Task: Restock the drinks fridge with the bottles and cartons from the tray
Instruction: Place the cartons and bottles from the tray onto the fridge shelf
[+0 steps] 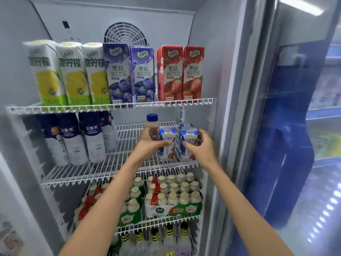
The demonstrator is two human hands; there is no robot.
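Both bare forearms extended up and forward, converging toward 12 o'clock. Left hand (150,143) fingers curled closed, thumb pointing to 3 o'clock. Right hand (200,147) palm down, fingers wrapped closed, at 3 o'clock of left.

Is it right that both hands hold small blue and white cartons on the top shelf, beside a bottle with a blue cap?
Not quite. The head view shows the left hand and right hand at small blue and white cartons on the middle shelf, not the top one. The blue-capped bottle does stand beside them.
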